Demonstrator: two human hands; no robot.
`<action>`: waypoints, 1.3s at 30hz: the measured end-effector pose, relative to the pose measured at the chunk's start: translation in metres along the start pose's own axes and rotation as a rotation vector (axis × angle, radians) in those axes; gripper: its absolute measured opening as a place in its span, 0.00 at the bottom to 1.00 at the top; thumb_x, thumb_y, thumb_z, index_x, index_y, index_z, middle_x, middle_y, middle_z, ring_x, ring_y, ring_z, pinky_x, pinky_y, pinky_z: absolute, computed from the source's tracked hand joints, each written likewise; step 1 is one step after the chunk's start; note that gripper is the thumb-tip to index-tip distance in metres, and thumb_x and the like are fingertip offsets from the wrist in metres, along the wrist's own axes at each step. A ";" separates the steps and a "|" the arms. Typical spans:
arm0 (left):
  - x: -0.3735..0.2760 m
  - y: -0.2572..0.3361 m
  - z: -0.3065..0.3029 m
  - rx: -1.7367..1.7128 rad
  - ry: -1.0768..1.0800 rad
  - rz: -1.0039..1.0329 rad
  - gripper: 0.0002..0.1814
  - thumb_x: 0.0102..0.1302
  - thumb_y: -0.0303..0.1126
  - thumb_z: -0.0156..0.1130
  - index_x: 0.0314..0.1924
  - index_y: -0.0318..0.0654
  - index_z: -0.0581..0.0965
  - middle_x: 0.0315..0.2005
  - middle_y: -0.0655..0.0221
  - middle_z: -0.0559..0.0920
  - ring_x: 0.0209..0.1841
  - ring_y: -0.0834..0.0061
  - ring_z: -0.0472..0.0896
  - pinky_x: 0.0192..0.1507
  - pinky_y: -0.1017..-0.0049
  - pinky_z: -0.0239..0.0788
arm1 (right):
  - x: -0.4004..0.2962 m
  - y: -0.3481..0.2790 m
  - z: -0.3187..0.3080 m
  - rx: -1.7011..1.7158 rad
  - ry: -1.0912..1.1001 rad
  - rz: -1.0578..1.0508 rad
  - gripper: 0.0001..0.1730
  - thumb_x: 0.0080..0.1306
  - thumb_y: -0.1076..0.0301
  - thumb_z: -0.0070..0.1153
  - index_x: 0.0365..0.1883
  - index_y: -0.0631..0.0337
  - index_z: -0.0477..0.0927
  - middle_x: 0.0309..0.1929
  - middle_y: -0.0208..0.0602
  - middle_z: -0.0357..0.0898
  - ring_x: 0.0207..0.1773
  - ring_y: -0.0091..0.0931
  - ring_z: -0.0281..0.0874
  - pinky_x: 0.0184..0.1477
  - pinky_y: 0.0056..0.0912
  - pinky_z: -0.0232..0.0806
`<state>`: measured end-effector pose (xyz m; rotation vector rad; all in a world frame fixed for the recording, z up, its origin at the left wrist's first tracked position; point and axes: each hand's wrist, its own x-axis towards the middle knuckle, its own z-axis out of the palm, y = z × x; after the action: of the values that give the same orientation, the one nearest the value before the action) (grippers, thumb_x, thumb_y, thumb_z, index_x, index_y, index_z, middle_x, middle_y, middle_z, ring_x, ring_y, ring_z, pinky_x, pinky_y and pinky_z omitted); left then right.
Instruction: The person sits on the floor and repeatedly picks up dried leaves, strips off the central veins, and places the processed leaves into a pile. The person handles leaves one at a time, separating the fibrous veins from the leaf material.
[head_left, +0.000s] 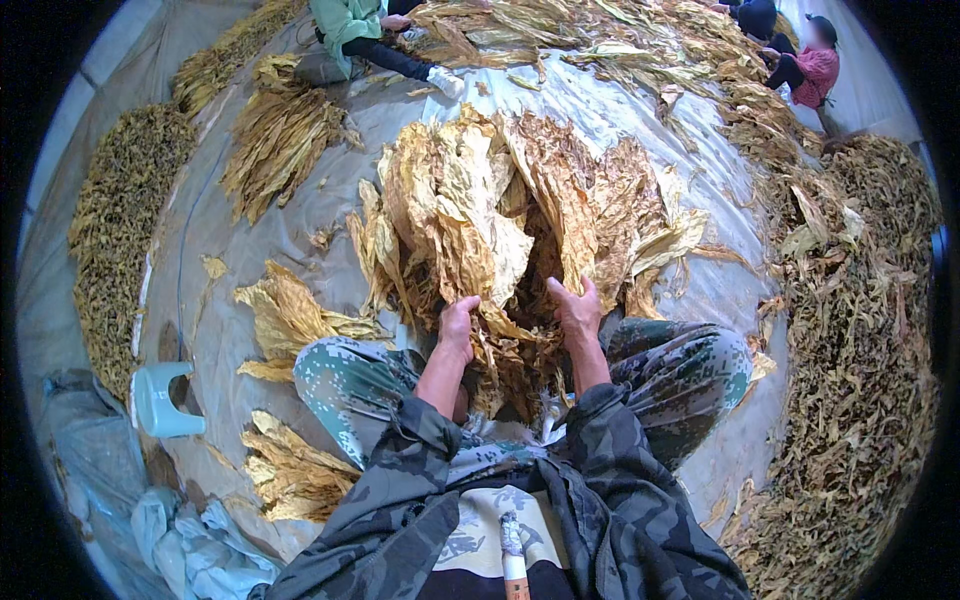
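Before me a large heap of dried tobacco leaves (465, 202) stands between my knees, pale yellow on the left and browner on the right. My left hand (457, 326) is at the heap's near edge, thumb over the leaf ends. Its other fingers are mostly hidden, so its grip is unclear. At the lower tip of a long brown leaf (559, 202) is my right hand (579, 311), thumb and forefinger spread apart. Between the hands, a dark hollow shows crumpled leaf ends (517, 367). A lit cigarette (513, 559) with long ash juts in from below.
Smaller leaf bunches (289, 311) lie on the plastic sheet (247, 247) to my left, near a light-blue plastic stool (161, 400). Long leaf piles (862, 337) line the right side. A person in green (349, 30) and others in the far right corner sit by leaves.
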<state>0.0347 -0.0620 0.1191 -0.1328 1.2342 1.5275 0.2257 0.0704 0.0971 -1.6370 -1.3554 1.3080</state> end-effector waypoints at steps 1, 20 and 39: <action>-0.003 0.001 0.001 -0.008 0.017 0.009 0.17 0.71 0.33 0.55 0.51 0.27 0.78 0.40 0.54 0.86 0.36 0.56 0.88 0.41 0.55 0.87 | -0.005 -0.011 -0.004 -0.033 -0.033 0.057 0.37 0.70 0.53 0.64 0.69 0.68 0.71 0.39 0.40 0.83 0.31 0.26 0.78 0.31 0.31 0.71; 0.036 -0.034 -0.024 0.349 0.502 0.277 0.11 0.59 0.31 0.69 0.38 0.30 0.83 0.33 0.65 0.85 0.34 0.71 0.81 0.37 0.65 0.74 | -0.023 -0.076 -0.024 -0.078 0.441 -0.402 0.18 0.79 0.56 0.55 0.57 0.57 0.84 0.44 0.48 0.86 0.40 0.41 0.85 0.44 0.40 0.75; -0.023 0.009 0.016 -0.025 -0.061 0.040 0.17 0.76 0.38 0.58 0.54 0.31 0.82 0.43 0.61 0.88 0.39 0.66 0.88 0.41 0.65 0.83 | -0.039 -0.025 0.040 0.264 -0.346 -0.200 0.31 0.59 0.74 0.66 0.63 0.67 0.77 0.48 0.34 0.86 0.45 0.24 0.83 0.51 0.26 0.76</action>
<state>0.0450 -0.0639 0.1471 -0.0782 1.1761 1.5709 0.1805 0.0347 0.1191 -1.1047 -1.4275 1.6193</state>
